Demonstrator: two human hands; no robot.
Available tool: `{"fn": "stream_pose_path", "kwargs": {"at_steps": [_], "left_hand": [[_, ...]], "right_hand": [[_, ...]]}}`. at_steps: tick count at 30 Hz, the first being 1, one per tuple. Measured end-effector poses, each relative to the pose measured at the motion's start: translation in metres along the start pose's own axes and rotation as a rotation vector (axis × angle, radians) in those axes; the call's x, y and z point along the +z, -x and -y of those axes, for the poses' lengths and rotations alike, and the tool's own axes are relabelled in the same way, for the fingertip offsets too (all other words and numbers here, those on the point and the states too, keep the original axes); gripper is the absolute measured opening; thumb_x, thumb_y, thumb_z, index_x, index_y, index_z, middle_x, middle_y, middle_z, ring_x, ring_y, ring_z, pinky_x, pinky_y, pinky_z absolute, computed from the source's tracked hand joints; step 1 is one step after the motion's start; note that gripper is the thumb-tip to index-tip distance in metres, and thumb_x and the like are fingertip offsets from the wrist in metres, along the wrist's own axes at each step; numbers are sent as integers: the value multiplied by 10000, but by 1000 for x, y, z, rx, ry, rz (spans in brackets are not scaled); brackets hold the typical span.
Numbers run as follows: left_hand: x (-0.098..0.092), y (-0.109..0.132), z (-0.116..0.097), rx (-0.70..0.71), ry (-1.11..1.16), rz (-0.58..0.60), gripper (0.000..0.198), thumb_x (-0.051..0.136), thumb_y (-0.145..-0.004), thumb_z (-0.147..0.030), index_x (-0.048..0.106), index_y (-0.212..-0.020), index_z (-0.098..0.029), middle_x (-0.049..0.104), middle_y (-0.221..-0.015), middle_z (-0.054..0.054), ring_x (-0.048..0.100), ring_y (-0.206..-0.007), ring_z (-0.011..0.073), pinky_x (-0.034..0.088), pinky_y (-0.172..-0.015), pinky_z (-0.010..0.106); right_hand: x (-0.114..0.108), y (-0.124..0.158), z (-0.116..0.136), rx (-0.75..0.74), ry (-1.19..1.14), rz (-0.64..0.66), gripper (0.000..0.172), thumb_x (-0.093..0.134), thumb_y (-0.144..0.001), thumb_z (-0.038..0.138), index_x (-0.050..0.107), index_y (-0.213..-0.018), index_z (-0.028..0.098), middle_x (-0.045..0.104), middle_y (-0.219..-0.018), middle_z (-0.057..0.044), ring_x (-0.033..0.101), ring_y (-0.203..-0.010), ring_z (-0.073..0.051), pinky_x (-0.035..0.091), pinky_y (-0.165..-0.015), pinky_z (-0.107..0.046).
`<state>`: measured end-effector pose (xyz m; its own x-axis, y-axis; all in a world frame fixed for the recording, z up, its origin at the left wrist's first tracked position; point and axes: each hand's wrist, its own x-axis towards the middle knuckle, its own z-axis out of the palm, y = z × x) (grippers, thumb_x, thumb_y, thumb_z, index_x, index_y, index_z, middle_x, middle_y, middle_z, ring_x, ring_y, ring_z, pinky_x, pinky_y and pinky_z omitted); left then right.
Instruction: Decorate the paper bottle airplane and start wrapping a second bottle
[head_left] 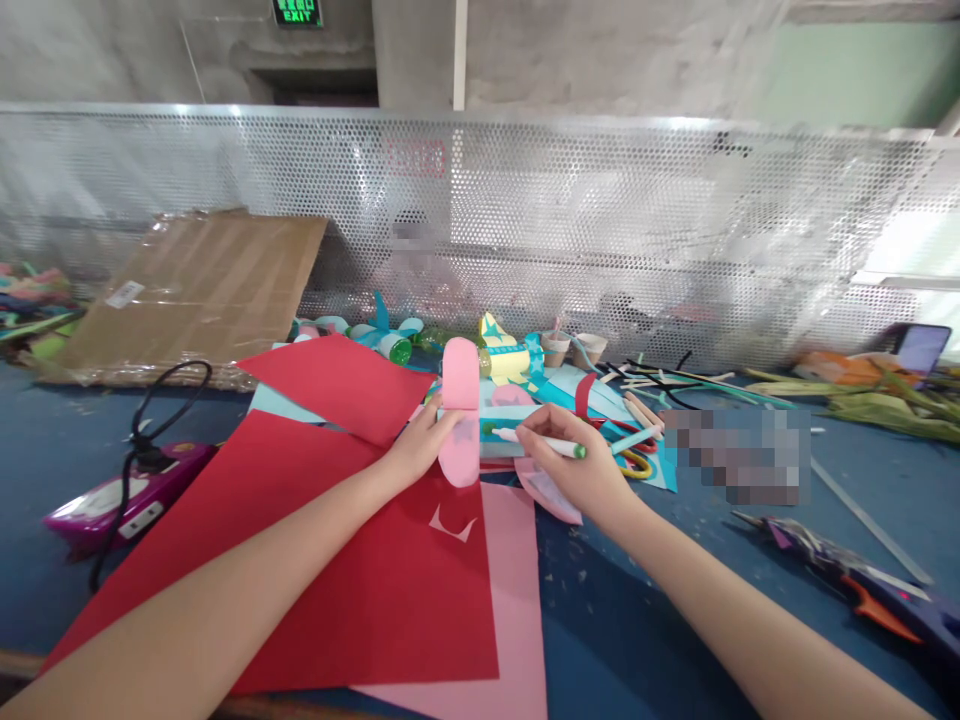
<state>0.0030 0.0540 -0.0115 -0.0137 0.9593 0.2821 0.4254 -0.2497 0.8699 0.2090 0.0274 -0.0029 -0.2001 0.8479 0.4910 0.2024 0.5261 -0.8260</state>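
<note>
- The left hand (421,440) is gripping the pink-winged paper craft (460,376) — at the red sheet's (360,590) far right corner.
- The right hand (576,455) is pinching a white marker (568,447) — pointing it at the craft's light-blue body (501,413).

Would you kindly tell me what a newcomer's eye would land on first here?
It would probably be the large red sheet at the near left of the blue table. Next, at the centre, comes the rounded pink piece at the left hand, with the right hand holding a white, green-ended marker beside it. Then the brown cardboard slopes at the left, in front of the perforated metal screen.
</note>
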Motion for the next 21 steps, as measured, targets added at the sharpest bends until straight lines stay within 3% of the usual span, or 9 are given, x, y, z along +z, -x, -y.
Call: {"fn": "stream_pose_path", "kwargs": {"at_steps": [8,15,21], "left_hand": [[0,-2,2,-13,-7,3,302,504,-790,-407,674,-988,-254,679,-1161,11,597,-1089,247,446,-1000,339],[-1,-4,5,-1,24,-6,350,502,-791,-400,658,-1061,-242,676,-1208,24,581,-1159,262,423,-1037,343],[-4,-2,-4,5,27,2,366,507,-774,-432,665,-1039,-235,679,-1198,32,581,-1158,273,444,-999,333]], "right_hand": [[1,1,2,5,-28,-21,210,622,-807,368,548,-685,214,572,-636,17,529,-625,-151,402,-606,-277],[-20,-6,10,114,-139,-308,257,586,-803,430,518,-652,234,532,-533,38,495,-562,-152,405,-580,-282],[-20,-11,2,116,-172,-148,294,596,-788,496,516,-663,242,554,-526,24,531,-564,-169,447,-594,-308]]}}
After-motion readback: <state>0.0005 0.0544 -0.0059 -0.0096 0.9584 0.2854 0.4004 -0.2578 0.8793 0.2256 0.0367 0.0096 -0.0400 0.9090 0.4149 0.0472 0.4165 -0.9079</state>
